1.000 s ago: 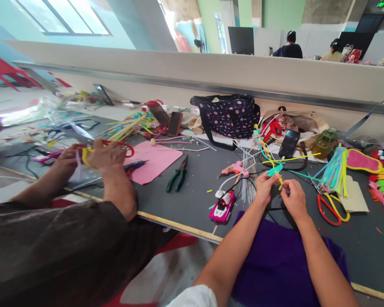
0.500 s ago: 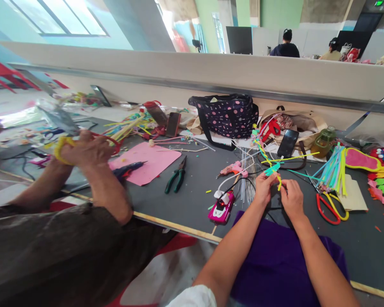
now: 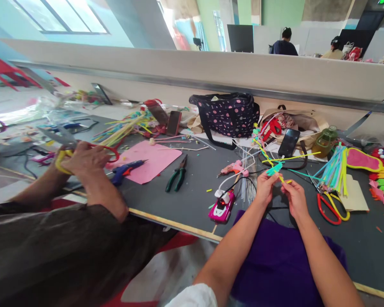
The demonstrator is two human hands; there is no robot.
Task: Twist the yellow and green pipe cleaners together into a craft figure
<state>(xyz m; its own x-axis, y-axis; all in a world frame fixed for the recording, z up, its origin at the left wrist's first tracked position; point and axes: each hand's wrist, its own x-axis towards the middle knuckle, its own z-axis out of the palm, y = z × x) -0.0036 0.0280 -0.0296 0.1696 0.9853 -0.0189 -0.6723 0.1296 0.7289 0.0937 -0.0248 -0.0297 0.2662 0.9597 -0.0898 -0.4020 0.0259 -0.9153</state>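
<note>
My left hand (image 3: pixel 265 187) pinches a small craft piece (image 3: pixel 274 169) made of teal and yellow strips twisted on a thin stem. My right hand (image 3: pixel 295 196) grips the yellow end of the same piece, close beside the left. Both hands hover above the dark grey table (image 3: pixel 195 179), over a purple cloth (image 3: pixel 275 260) on my lap. A pink glue gun (image 3: pixel 235 169) and a pink toy car (image 3: pixel 222 207) lie just left of my left hand. Red and yellow scissors (image 3: pixel 331 208) rest to the right.
A co-worker on my left, in a dark sleeve (image 3: pixel 51 251), holds red and yellow scissors (image 3: pixel 64 153). Green pliers (image 3: pixel 177 174), a pink sheet (image 3: pixel 150 160), a dotted bag (image 3: pixel 227 115), a phone (image 3: pixel 289 143) and bundled coloured strips (image 3: pixel 334 170) crowd the table.
My hands stayed in place, working the strip piece; the right hand slid slightly outward along the yellow end. The co-worker's hands lifted the scissors, then lowered them.
</note>
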